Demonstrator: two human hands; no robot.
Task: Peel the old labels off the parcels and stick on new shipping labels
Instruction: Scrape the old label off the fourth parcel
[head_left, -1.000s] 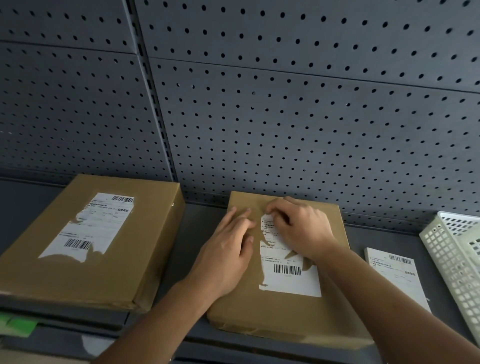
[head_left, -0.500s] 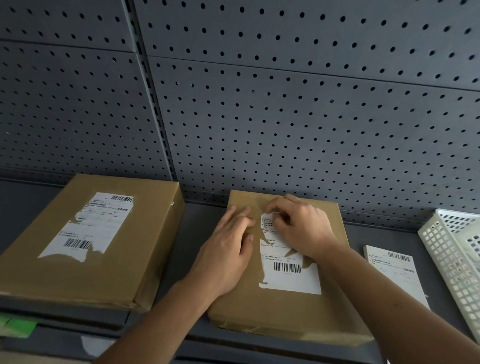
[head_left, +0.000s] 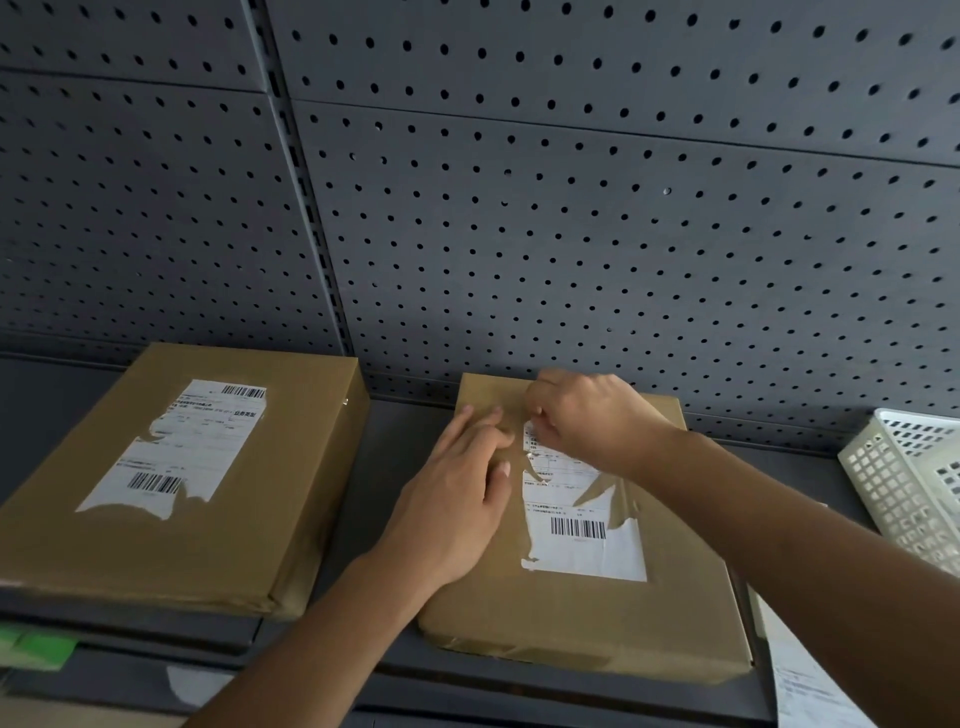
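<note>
The brown parcel (head_left: 571, 623) lies by the back edge of the shelf (head_left: 397, 467). The left hand (head_left: 457, 499) presses flat on it, fingers straight. The right hand (head_left: 587, 421) pinches the old label (head_left: 582, 525) at its top. The paper looks thin and easy to tear, so pull slowly.

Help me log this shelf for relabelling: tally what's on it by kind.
Parcels: 2 (left parcel, right parcel)
Torn labels: 2 (left label, right label)
Loose label sheet: 1
White basket: 1
Total: 6
</note>
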